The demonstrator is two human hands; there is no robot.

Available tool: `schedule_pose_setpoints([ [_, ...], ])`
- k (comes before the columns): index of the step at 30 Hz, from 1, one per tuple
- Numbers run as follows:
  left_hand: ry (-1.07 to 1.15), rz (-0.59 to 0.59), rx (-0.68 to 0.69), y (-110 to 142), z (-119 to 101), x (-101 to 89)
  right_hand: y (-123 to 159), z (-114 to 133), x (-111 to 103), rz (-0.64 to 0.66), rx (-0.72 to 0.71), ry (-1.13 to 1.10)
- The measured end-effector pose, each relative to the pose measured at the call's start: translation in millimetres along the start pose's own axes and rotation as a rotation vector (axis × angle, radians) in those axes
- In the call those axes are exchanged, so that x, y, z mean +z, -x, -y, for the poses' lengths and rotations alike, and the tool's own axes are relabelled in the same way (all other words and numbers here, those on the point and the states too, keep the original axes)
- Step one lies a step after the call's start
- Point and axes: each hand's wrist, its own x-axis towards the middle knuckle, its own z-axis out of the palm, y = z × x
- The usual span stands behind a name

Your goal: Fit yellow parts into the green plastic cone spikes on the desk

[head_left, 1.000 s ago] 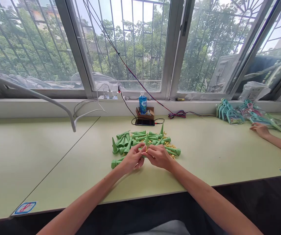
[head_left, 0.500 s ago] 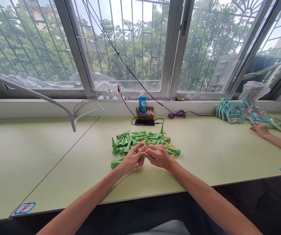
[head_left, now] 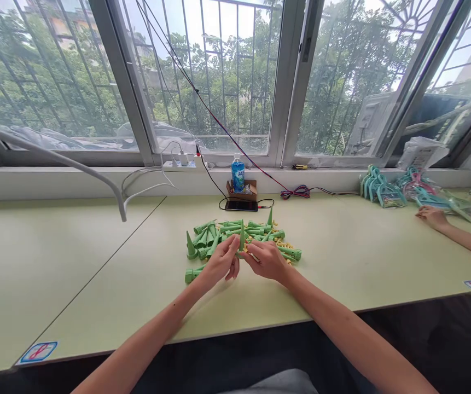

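Observation:
In the head view, my left hand (head_left: 221, 259) is closed around a green cone-shaped plant watering spike (head_left: 242, 236), its point upward and its lower end partly hidden by my fingers. My right hand (head_left: 266, 259) is pinched close against the spike's right side. At its fingertips shows a small yellow piece (head_left: 245, 248), mostly covered. Behind both hands lies a heap of similar green spikes (head_left: 211, 235), some upright and some on their sides. Small yellow pieces (head_left: 285, 245) are scattered among them, mainly on the right.
A phone (head_left: 241, 206) with a cable lies behind the heap, before a small cardboard box (head_left: 250, 192) and a blue bottle (head_left: 238, 175). A white bent tube (head_left: 112, 189) reaches in from the left. At right, another person's hand (head_left: 432, 216) rests near turquoise hangers (head_left: 385, 189).
My left thumb has moved up along the spike's side, and my fingertips are slightly farther apart, showing more of the spike. The view has shifted slightly.

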Motion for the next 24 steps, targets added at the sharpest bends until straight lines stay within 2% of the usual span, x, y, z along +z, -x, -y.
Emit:
schedule_pose_setpoints([
  [5,-0.199,-0.207,0.137,-1,-3,-2.5,-1,-6,-3,-0.019,0.109,-0.061],
  [10,-0.259,-0.287,0.178,-2,1,-2.8,-2,-10,-3,0.022,0.161,-0.179],
  [16,-0.356,-0.37,0.245,-3,0,-3.2,-3,-18,-6,-0.008,0.286,-0.228],
  [19,-0.445,-0.424,0.283,-3,-1,-4.7,-3,-18,-7,0.043,0.282,-0.2],
  [24,-0.561,-0.551,0.34,-2,-3,-8.8,-2,-9,-2,0.174,0.169,-0.182],
])
